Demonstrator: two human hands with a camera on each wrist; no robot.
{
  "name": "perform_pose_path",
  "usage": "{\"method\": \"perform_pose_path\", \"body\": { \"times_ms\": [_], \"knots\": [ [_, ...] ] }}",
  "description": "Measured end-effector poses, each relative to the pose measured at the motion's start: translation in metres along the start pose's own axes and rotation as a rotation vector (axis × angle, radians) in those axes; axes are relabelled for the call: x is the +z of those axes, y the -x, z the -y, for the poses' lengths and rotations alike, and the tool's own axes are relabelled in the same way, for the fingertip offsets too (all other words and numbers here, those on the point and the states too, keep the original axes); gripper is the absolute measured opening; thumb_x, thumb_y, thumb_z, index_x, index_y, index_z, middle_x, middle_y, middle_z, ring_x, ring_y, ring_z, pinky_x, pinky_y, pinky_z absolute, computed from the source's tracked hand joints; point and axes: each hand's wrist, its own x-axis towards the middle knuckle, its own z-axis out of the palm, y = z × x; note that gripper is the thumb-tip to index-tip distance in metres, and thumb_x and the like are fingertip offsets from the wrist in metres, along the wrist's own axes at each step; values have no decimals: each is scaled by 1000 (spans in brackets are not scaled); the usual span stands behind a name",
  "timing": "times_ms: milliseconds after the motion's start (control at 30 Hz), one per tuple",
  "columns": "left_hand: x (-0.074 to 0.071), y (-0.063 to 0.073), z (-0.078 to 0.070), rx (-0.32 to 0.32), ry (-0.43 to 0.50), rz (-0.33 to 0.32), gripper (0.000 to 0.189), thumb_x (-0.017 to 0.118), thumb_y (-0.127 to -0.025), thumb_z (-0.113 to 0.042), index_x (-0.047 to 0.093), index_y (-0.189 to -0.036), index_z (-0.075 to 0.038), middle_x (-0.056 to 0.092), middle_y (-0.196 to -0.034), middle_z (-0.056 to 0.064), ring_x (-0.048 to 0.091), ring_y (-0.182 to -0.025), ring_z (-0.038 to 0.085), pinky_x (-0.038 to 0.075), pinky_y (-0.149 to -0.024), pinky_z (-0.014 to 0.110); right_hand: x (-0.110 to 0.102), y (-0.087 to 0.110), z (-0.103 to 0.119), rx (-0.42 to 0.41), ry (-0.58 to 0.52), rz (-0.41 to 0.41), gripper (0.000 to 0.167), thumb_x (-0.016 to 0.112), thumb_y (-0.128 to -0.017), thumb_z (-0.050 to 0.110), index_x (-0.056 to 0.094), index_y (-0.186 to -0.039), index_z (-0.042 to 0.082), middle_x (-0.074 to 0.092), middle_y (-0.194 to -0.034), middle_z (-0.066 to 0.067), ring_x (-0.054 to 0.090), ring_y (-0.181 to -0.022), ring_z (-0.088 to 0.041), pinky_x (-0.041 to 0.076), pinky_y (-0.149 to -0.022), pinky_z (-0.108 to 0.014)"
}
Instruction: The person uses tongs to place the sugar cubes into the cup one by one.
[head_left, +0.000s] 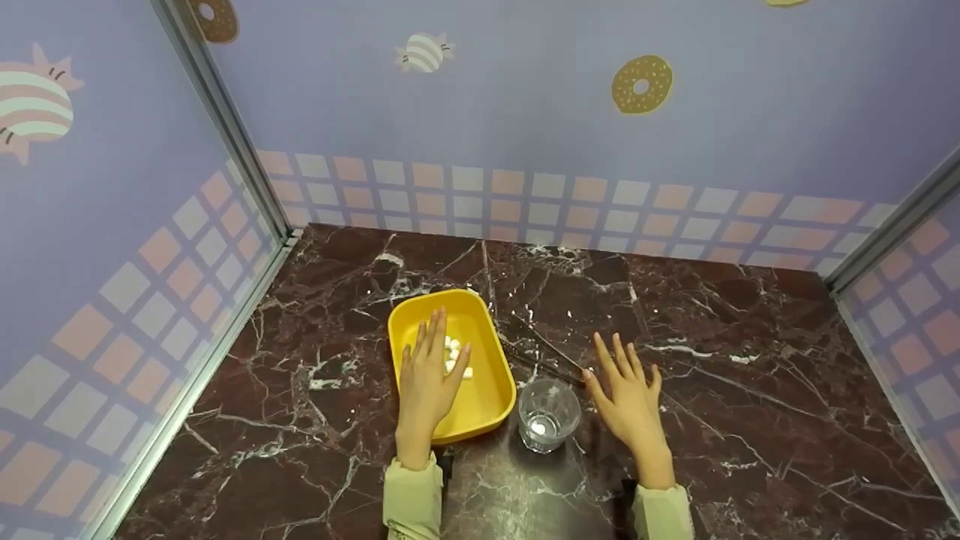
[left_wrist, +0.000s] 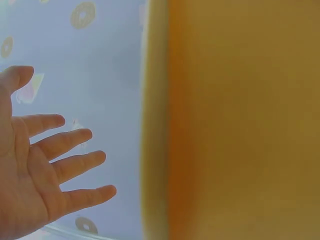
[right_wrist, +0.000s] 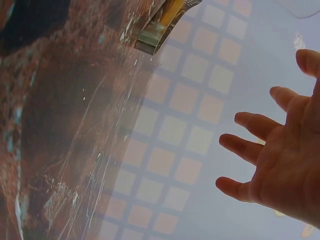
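Note:
My left hand (head_left: 427,379), fingers straight, hovers over a yellow plastic basin (head_left: 484,401) and holds nothing. Several small white blocks (head_left: 467,373) lie inside the basin, partly hidden by the hand. In the left wrist view the basin's wall (left_wrist: 240,120) fills the right side, beside the spread fingers. My right hand (head_left: 628,401) is also spread and holds nothing, its thumb tip overlapping the bent end of metal tongs (head_left: 551,367) in the head view. The right wrist view shows that folded end of the tongs (right_wrist: 150,42) on the tabletop, away from the fingers.
A clear drinking glass (head_left: 549,416) stands between the basin and my right hand. The table (head_left: 750,442) is dark red marble-patterned, with small white specks behind the tongs. Patterned panels (head_left: 525,97) enclose it at the back and both sides.

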Motion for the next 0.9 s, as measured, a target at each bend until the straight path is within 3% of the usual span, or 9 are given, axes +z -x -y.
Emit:
{"method": "perform_pose_path", "body": {
  "times_ms": [500,900],
  "knots": [
    [-14,2,29,-113,103,-50,60,51,-88,-31,31,-139,-7,32,-142,20,31,-127,43,26,-104,55,4,1,-2,13,-49,16,54,37,-91,43,24,-142,27,24,-147,-10,23,-135,-32,9,-105,-59],
    [-15,5,45,-155,109,-41,59,53,-87,-25,32,-138,-3,33,-137,29,39,-120,46,36,-96,56,12,-1,-4,-40,-74,-32,58,52,-87,36,30,-140,24,32,-143,-16,40,-123,-39,34,-94,-60]
  ]
}}
